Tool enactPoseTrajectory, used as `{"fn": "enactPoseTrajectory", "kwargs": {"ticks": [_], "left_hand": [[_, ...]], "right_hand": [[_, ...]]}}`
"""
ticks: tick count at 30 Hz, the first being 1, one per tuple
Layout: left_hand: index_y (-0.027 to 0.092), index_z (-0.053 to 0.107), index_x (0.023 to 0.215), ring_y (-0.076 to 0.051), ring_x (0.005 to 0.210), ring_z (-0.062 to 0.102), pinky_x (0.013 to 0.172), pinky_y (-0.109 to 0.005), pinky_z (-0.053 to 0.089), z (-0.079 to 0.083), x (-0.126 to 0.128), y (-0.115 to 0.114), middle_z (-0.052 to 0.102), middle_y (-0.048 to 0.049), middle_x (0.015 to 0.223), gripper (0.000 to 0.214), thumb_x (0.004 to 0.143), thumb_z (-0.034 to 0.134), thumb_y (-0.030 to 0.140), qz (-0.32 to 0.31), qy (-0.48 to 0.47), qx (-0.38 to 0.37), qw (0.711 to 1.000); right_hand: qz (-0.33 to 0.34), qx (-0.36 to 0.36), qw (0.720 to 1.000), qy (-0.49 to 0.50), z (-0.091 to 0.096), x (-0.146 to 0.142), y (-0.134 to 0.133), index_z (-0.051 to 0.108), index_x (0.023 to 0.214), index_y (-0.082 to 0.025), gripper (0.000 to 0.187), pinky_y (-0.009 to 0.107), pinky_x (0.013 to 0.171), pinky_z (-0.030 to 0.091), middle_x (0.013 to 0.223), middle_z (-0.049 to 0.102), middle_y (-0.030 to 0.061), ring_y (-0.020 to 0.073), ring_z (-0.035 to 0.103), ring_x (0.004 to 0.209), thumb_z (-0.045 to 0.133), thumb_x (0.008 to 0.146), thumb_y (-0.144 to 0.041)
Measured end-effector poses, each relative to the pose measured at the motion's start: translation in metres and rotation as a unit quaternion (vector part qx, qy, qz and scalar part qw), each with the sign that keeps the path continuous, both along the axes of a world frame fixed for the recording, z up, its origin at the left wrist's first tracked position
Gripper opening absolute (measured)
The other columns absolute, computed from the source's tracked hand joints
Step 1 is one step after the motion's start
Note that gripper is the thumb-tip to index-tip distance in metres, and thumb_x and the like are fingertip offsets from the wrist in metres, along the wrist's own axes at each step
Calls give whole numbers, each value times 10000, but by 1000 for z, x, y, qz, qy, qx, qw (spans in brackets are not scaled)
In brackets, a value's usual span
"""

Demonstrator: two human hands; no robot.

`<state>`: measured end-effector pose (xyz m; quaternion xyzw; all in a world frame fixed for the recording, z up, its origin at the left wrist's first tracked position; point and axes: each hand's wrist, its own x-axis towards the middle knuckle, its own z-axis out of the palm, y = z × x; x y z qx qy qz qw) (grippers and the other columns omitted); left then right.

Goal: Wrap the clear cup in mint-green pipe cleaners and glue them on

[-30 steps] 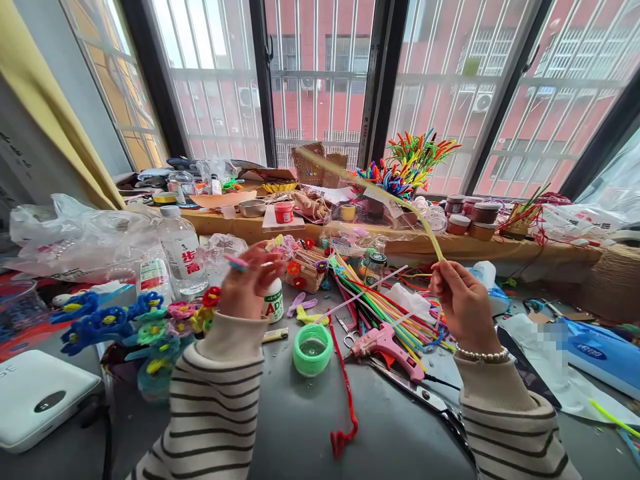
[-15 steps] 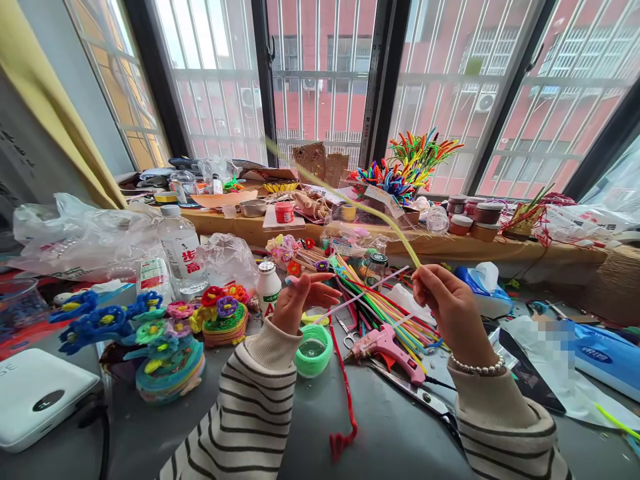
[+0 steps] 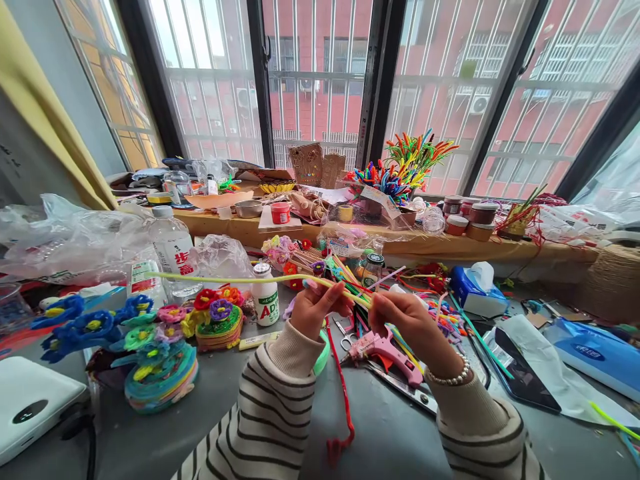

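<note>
A long yellow-green pipe cleaner (image 3: 235, 277) runs level from over the water bottle to my hands. My left hand (image 3: 316, 308) pinches it near its right end, and my right hand (image 3: 406, 321) grips that end just beside it. Both hands hover above the grey table, over a pink glue gun (image 3: 387, 350) and small scissors (image 3: 346, 340). A bundle of coloured pipe cleaners (image 3: 360, 283) lies just behind my hands. A red pipe cleaner (image 3: 345, 400) trails on the table between my striped sleeves.
Pipe-cleaner flowers (image 3: 150, 340) on coiled discs stand at the left, with a water bottle (image 3: 173, 250) and a small white bottle (image 3: 266, 293). A white device (image 3: 30, 403) sits at the near left. The wooden shelf (image 3: 450, 247) behind holds jars and craft clutter. A blue tissue pack (image 3: 475, 293) lies at the right.
My right hand swung the pipe cleaner down from pointing up toward the window to lying level to the left. My left hand came across and pinched it; both hands drew together.
</note>
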<state>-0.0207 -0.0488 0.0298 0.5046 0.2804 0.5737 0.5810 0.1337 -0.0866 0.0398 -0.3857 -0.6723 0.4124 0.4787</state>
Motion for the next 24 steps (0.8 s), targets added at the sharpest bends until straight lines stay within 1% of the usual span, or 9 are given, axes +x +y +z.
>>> {"fn": "enactPoseTrajectory", "kwargs": {"ticks": [5, 10, 12, 15, 18, 19, 20, 21, 24], "left_hand": [[134, 598, 565, -109, 387, 558, 427, -224, 469, -9, -11, 3, 620, 3, 463, 299, 527, 718, 406, 5, 17, -10, 1000], [142, 586, 566, -104, 380, 545, 424, -222, 457, -15, -14, 5, 605, 13, 445, 301, 544, 705, 417, 9, 32, 6, 999], [143, 587, 564, -104, 382, 543, 424, -224, 459, -15, -16, 5, 598, 14, 441, 314, 544, 698, 435, 13, 38, 18, 999], [141, 603, 532, -107, 412, 557, 441, -220, 474, -7, -23, -1, 606, 0, 454, 316, 551, 692, 443, 14, 52, 46, 997], [150, 613, 525, -106, 431, 563, 448, -216, 481, 13, -34, -17, 616, -2, 471, 257, 617, 667, 384, 12, 76, 112, 991], [148, 626, 565, -115, 479, 584, 482, -227, 495, 22, -36, -23, 635, -14, 514, 228, 692, 613, 337, 5, 130, 210, 969], [147, 640, 639, -121, 542, 605, 524, -231, 506, 31, -38, -28, 658, -23, 577, 160, 722, 590, 274, 48, 170, 310, 934], [141, 652, 738, -130, 654, 628, 624, -240, 517, 40, -39, -33, 686, -40, 682, 85, 716, 602, 205, 97, 236, 387, 886], [133, 633, 917, -163, 858, 620, 785, -293, 503, 60, -33, -37, 692, -77, 899, 208, 713, 606, 160, 156, 383, 554, 723]], "right_hand": [[-30, -4, 1000, 0, -3, -2, 7, 580, 696, -156, 309, 204, 492, 364, 578, 518, -18, 71, 438, 504, 465, 795, -426], [21, -43, 998, -43, -7, -11, 7, 616, 663, -142, 245, 190, 427, 297, 509, 455, -42, 59, 378, 465, 596, 708, -382], [18, -47, 998, -46, -7, -12, 7, 608, 660, -140, 237, 189, 422, 289, 508, 452, -45, 57, 370, 462, 608, 698, -375], [-38, -29, 998, -30, -4, -10, 5, 577, 684, -150, 225, 193, 447, 310, 542, 462, -43, 61, 381, 483, 575, 729, -370], [-102, -1, 995, -25, 1, -5, 2, 573, 721, -158, 195, 202, 467, 329, 593, 494, -28, 74, 400, 512, 566, 743, -352], [-120, 21, 992, -37, 3, -3, 0, 579, 724, -159, 182, 207, 485, 348, 622, 516, -16, 81, 423, 533, 569, 744, -340], [-133, 50, 988, -57, 6, -3, -3, 586, 727, -161, 166, 213, 512, 371, 657, 538, -3, 92, 452, 566, 568, 748, -325], [-143, 84, 983, -81, 9, -3, -6, 591, 728, -165, 147, 220, 544, 394, 691, 556, 10, 104, 481, 605, 564, 755, -307], [-162, 189, 958, -143, 19, -6, -16, 598, 738, -178, 104, 229, 583, 424, 720, 568, 19, 119, 520, 655, 536, 782, -248]]}}
